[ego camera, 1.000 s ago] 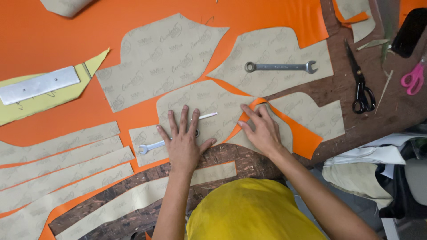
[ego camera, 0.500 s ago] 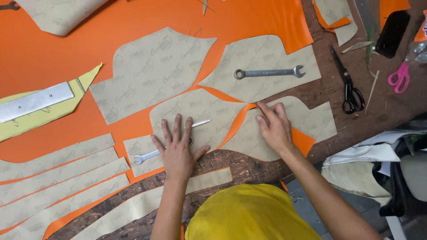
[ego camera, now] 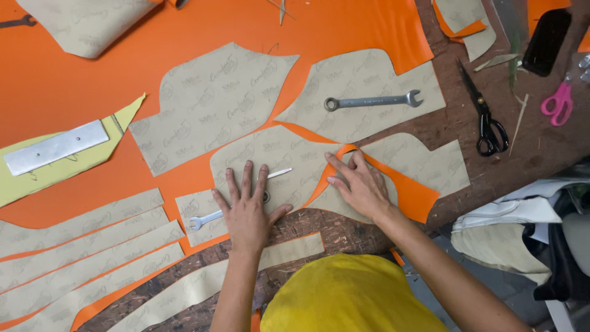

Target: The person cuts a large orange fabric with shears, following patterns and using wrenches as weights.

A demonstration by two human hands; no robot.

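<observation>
Two bare hands work at the near edge of the table. The left hand [ego camera: 247, 208] lies flat, fingers spread wide, pressing a tan paper pattern piece [ego camera: 270, 161] onto the orange sheet [ego camera: 74, 86]; it grips nothing. Under its palm runs a small wrench [ego camera: 203, 220], and a white marking stick [ego camera: 279, 173] pokes out beside its fingertips. The right hand [ego camera: 361, 184] rests just beside it on a second pattern piece [ego camera: 418, 161], fingers loosely extended and close together, fingertips touching the orange edge between the two pieces, holding nothing. To the left lie about five long tan strips [ego camera: 80, 229]. Farther off sit two larger pattern pieces, one weighted by a bigger wrench [ego camera: 372, 101]. A metal bar [ego camera: 55, 146] rests on yellow paper [ego camera: 18, 184]. At far right lie black scissors [ego camera: 487, 118] and pink scissors [ego camera: 558, 102].
</observation>
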